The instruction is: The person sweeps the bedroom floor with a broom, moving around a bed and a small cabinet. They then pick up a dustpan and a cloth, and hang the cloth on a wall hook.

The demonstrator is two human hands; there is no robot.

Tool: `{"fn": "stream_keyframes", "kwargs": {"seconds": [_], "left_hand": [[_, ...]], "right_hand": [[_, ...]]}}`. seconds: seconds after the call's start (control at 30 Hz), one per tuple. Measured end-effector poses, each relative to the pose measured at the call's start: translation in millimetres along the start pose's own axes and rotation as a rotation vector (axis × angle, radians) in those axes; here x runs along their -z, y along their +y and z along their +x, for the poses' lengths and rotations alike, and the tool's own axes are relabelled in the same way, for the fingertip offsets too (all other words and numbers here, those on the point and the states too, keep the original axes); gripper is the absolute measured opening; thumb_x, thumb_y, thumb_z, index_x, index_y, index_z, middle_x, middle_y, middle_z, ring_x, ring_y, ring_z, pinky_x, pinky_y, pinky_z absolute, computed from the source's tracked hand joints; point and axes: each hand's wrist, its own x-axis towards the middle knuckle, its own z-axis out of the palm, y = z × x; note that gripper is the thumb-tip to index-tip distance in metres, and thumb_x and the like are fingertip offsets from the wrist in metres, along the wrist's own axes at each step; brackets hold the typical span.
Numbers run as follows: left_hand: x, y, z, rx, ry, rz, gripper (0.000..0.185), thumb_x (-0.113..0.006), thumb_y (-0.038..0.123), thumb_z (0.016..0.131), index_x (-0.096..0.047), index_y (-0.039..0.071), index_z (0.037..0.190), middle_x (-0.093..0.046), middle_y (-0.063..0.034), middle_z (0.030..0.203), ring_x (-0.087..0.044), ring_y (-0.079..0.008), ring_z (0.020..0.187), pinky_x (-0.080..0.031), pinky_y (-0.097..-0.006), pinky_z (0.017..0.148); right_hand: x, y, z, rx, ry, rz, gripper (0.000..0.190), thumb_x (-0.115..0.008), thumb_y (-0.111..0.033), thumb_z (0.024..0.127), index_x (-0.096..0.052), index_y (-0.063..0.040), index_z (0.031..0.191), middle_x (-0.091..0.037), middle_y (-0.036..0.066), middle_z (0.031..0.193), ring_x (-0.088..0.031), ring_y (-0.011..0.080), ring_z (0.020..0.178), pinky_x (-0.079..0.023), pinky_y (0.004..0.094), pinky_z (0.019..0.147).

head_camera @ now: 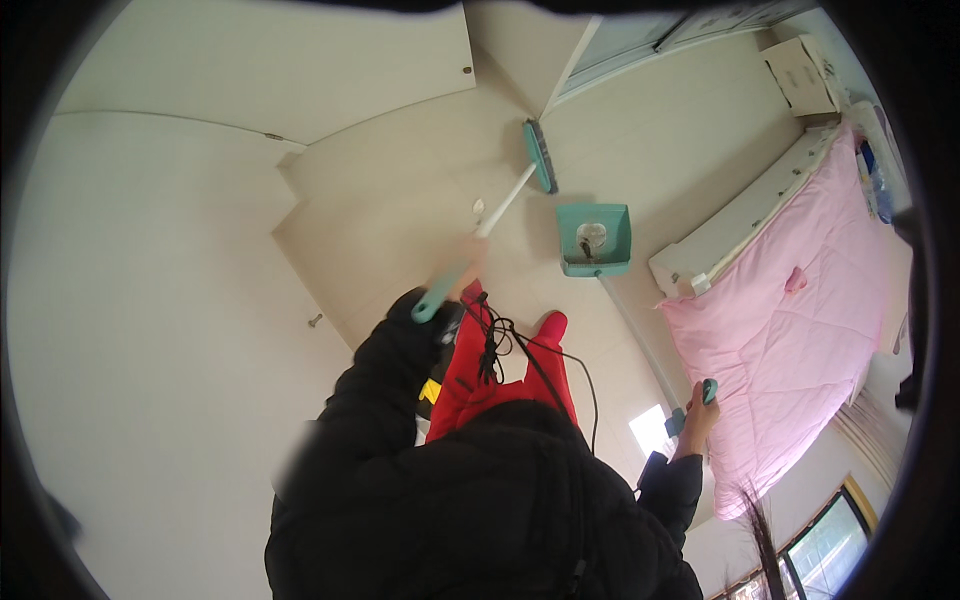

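Observation:
My left hand, blurred, is closed around the handle of a broom with a white shaft and a green grip end. The broom's green head with dark bristles rests on the floor near a wall corner. My right hand grips the upper end of the long handle of a green dustpan. The dustpan lies on the floor to the right of the broom, with grey debris and a dark clump inside. A small pale scrap lies on the floor left of the broom shaft.
A bed with a pink quilt stands at the right, a cardboard box beyond it. White cabinet doors and a white wall or panel are at the left. A black cord hangs in front of my red-clad legs.

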Motion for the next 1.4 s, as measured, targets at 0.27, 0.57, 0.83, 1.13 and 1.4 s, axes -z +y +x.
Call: {"fn": "stream_keyframes", "kwargs": {"seconds": [0.27,0.57,0.83,1.13,1.4], "left_hand": [[28.7,21.9,57.3,-0.063,-0.268,-0.621,0.011,-0.042,0.001,0.078,-0.036,0.003,0.070,-0.039,-0.0034,0.059,-0.045,-0.0121,0.050,-0.045,-0.0220,0.047],[54.2,-19.4,-121.1,-0.247,-0.162,-0.838,0.011,-0.041,0.005,0.080,-0.033,0.003,0.072,-0.037,-0.0024,0.059,-0.044,-0.0115,0.044,-0.045,-0.0240,0.042],[-3.5,-61.6,-178.8,-0.300,-0.087,-0.757,0.011,-0.040,0.000,0.076,-0.035,0.003,0.066,-0.038,-0.0033,0.057,-0.041,-0.0109,0.043,-0.043,-0.0207,0.039],[-38.8,-26.1,-201.5,-0.450,0.490,0.307,0.005,-0.041,0.003,0.082,-0.039,0.004,0.087,-0.036,-0.0016,0.062,-0.037,-0.0068,0.045,-0.037,-0.0162,0.038],[29.5,35.7,-181.5,-0.574,0.611,0.693,0.003,-0.044,0.008,0.083,-0.042,0.007,0.081,-0.039,-0.0001,0.062,-0.039,-0.0081,0.049,-0.034,-0.0193,0.040]], "right_hand": [[-32.3,7.8,-36.3,0.071,0.008,-0.038,0.026,-0.057,-0.021,0.080,-0.047,-0.002,0.064,-0.042,0.000,0.051,-0.038,0.0084,0.044,-0.028,0.0253,0.041],[-60.1,-33.0,-41.0,0.212,-0.135,-0.189,0.022,-0.059,-0.019,0.078,-0.051,0.000,0.072,-0.046,0.004,0.049,-0.045,0.0115,0.044,-0.036,0.0274,0.042],[-91.0,-39.9,-34.1,0.401,-0.280,-0.426,0.031,-0.057,-0.030,0.077,-0.054,0.001,0.077,-0.055,0.020,0.066,-0.054,0.0364,0.063,-0.040,0.0407,0.055],[-141.6,-55.7,-41.3,0.676,-0.292,-0.548,0.030,-0.057,-0.030,0.077,-0.053,-0.001,0.077,-0.057,0.021,0.074,-0.054,0.0380,0.072,-0.041,0.0450,0.060],[-186.4,-68.3,-39.3,0.747,-0.307,-0.621,0.028,-0.057,-0.030,0.076,-0.051,-0.003,0.078,-0.058,0.017,0.075,-0.056,0.0359,0.072,-0.043,0.0444,0.060]]}}
